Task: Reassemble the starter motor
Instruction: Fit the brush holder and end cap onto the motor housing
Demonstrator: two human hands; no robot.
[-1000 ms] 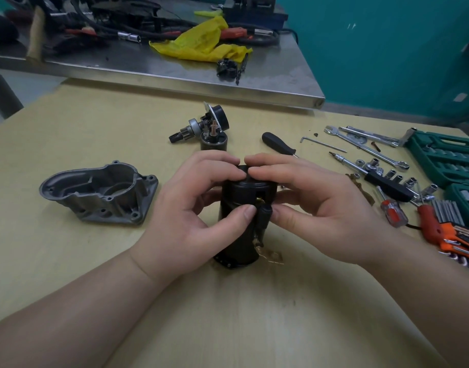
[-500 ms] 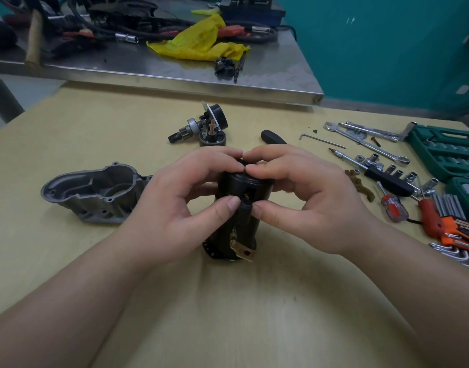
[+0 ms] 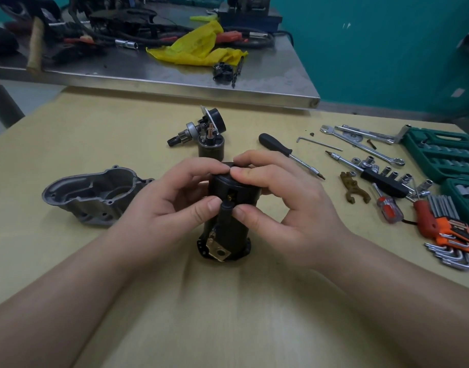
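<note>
You've got the black motor body (image 3: pixel 229 221) standing upright on the wooden table (image 3: pixel 68 261), long axis vertical, its flanged end down on the wood and the brass terminal tab (image 3: pixel 218 250) pointing toward you; your left hand (image 3: pixel 164 205) is curled round its left side, thumb pressed on the black rubber grommet (image 3: pixel 225 209) at the front; your right hand (image 3: pixel 281 200) grips the right side, fingers over the top cap, thumb on that same grommet; grey housing (image 3: pixel 95 192) lies off to the left, solenoid and pinion (image 3: pixel 207 136) just behind, screwdriver (image 3: pixel 289 154) to the right
</note>
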